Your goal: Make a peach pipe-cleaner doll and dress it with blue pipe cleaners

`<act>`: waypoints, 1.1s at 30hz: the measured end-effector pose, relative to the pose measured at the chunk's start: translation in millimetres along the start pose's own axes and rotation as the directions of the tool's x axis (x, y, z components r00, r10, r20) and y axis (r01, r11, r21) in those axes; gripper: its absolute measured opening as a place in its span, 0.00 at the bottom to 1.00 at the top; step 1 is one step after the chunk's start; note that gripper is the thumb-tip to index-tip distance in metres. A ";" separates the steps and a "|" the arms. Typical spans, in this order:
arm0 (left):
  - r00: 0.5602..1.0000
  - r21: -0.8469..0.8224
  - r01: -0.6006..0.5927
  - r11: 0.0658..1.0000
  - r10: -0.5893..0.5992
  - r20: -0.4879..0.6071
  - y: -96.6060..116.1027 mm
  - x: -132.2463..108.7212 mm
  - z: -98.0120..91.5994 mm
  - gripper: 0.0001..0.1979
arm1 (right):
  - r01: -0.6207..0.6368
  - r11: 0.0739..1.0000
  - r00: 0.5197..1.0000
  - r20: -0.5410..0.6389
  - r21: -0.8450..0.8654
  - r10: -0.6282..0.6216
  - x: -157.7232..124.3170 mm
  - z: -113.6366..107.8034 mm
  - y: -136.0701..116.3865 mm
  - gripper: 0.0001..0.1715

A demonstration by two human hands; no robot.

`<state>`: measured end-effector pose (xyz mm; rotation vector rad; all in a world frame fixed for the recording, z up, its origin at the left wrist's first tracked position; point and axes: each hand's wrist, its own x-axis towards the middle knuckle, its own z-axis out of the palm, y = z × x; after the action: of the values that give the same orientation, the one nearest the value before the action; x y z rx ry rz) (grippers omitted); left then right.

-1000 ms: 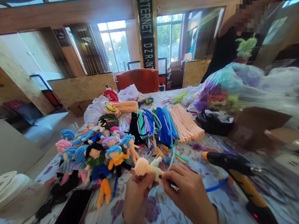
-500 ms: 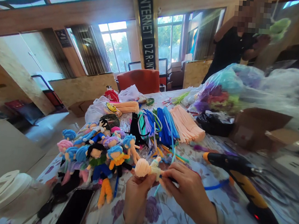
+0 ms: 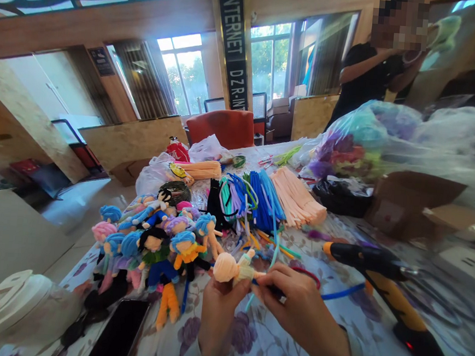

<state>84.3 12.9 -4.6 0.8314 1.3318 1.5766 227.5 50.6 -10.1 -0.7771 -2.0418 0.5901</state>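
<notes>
Across the foreground, one table (image 3: 277, 351) under a floral cloth, bearing all that follows. Item: a heap of dolls (image 3: 152, 242), coloured hair and clothing on most (to judge by looks, finished or nearly so), the lower ones buried. Item: bundles of fuzzy stems (image 3: 297, 198), peach, blue, black and others, much stock apparently unused. Item: one black-and-yellow tool (image 3: 390, 300), red light lit, its cord cut off at the frame's edge. Item: right hand (image 3: 303, 306), thumb and fingertips pinched together, seemingly on a blue stem at the leg end of the doll; its palm side is hidden. Item: left hand (image 3: 223, 308), thumb and fingers closed about the doll's body. Item: one pale doll (image 3: 230, 268), lying sideways between the hands, above the cloth; head and light top appear done, while hair and leg covering, judged against its neighbours, look wanting. Item: the blue stem (image 3: 346, 292), running out rightward past the right hand; whether it is one continuous length cannot be told.
</notes>
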 end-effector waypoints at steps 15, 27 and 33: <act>0.997 0.084 -0.060 0.995 0.064 -0.043 7.6 2.5 -2.4 0.11 | 0.049 0.999 0.998 0.037 -0.005 -0.049 -0.6 -5.5 -4.5 0.08; 0.998 0.049 -0.060 0.997 0.061 -0.020 4.7 1.4 -0.6 0.16 | 0.166 0.964 0.985 0.074 -0.208 -0.154 3.6 -17.4 -2.1 0.09; 0.997 0.019 -0.072 0.997 0.071 0.031 10.0 -0.9 1.2 0.16 | 0.168 0.974 0.983 0.097 -0.150 -0.155 8.1 -25.2 -1.7 0.08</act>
<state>83.6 12.2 5.4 0.9209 1.3115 1.6021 244.5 58.2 8.7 -0.6778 -2.2252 0.3787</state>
